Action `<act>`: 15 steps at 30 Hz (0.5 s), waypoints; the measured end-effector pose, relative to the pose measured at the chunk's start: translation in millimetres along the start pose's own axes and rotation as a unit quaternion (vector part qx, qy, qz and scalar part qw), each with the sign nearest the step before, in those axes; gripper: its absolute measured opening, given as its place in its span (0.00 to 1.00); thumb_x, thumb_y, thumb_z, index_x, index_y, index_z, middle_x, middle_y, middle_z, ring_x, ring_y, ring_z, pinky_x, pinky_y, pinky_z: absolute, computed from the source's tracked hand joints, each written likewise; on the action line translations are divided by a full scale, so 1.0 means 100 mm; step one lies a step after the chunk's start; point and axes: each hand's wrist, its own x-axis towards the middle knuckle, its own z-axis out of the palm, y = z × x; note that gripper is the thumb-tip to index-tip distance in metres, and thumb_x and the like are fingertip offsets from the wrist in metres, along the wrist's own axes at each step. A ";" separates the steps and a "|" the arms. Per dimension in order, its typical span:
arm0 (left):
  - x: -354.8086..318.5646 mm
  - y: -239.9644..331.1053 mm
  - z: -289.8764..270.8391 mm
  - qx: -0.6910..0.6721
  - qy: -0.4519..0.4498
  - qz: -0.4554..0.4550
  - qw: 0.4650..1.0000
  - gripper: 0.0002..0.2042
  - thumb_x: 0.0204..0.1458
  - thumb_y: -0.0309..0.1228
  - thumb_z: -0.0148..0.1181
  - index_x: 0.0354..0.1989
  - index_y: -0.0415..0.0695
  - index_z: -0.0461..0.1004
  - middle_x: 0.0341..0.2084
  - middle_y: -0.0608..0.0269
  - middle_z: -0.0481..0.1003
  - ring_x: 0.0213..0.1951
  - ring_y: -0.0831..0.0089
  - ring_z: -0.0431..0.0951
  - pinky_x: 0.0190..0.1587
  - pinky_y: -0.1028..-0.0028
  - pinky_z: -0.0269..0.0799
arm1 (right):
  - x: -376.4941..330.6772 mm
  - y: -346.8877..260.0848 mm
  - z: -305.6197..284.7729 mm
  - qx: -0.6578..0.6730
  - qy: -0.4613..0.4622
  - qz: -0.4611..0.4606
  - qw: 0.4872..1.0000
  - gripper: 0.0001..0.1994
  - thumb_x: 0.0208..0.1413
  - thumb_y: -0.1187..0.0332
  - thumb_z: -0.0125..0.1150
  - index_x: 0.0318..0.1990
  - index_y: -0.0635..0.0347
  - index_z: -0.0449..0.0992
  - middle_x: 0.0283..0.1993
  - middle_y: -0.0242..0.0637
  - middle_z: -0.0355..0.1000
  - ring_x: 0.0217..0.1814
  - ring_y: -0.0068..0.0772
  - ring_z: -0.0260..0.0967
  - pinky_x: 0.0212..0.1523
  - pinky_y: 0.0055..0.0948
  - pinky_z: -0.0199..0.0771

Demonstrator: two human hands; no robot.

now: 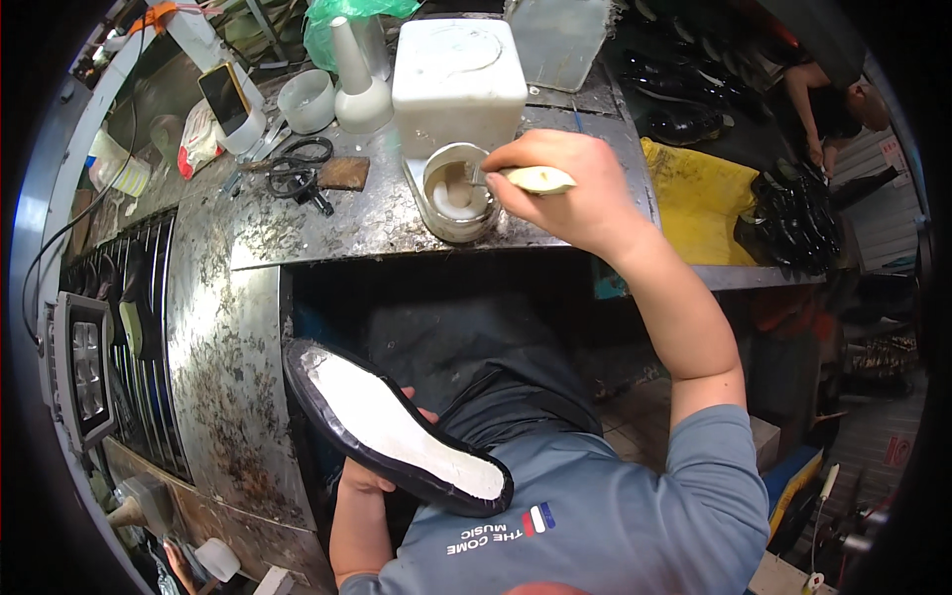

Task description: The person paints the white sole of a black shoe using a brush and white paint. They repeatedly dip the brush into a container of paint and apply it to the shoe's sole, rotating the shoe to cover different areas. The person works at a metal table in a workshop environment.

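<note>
My right hand is closed round a brush with a pale yellow handle. The brush's far end reaches into a glass jar at the table's front edge, so its bristles are hard to make out. A whitish paste lies in the jar. Below the table, over my lap, my left hand grips a black shoe upper from underneath. Its bottom faces up, showing a white insole framed by the folded black edge. Most of my left fingers are hidden behind the shoe upper.
A white square container stands behind the jar, with a white nozzle bottle beside it. Scissors and a brown block lie left. Black shoes rest by a yellow sheet. Another person works at far right.
</note>
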 end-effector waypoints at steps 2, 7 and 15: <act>-0.02 -0.01 -0.03 0.015 0.017 0.021 1.000 0.56 0.25 0.32 0.88 0.69 0.33 0.62 0.58 0.32 0.71 0.55 0.47 0.79 0.55 0.55 0.79 | 0.02 -0.08 -0.07 0.016 0.037 -0.020 0.999 0.06 0.53 0.67 0.72 0.38 0.53 0.85 0.36 0.38 0.81 0.36 0.43 0.80 0.37 0.34 0.79; 0.07 0.24 0.12 0.122 0.021 0.072 0.990 0.52 0.28 0.29 0.87 0.67 0.34 0.64 0.60 0.37 0.72 0.60 0.50 0.75 0.62 0.55 0.73 | -0.12 0.12 0.09 -0.009 -0.008 -0.008 1.000 0.07 0.51 0.64 0.73 0.36 0.53 0.85 0.34 0.36 0.81 0.36 0.42 0.80 0.35 0.34 0.79; 0.22 0.69 0.88 0.292 0.214 0.087 0.928 0.23 0.57 0.33 0.66 0.59 0.37 0.73 0.49 0.50 0.80 0.48 0.65 0.82 0.53 0.66 0.79 | -0.16 0.05 0.10 0.039 -0.007 0.000 0.999 0.08 0.53 0.70 0.73 0.40 0.57 0.85 0.37 0.37 0.82 0.37 0.38 0.81 0.38 0.30 0.79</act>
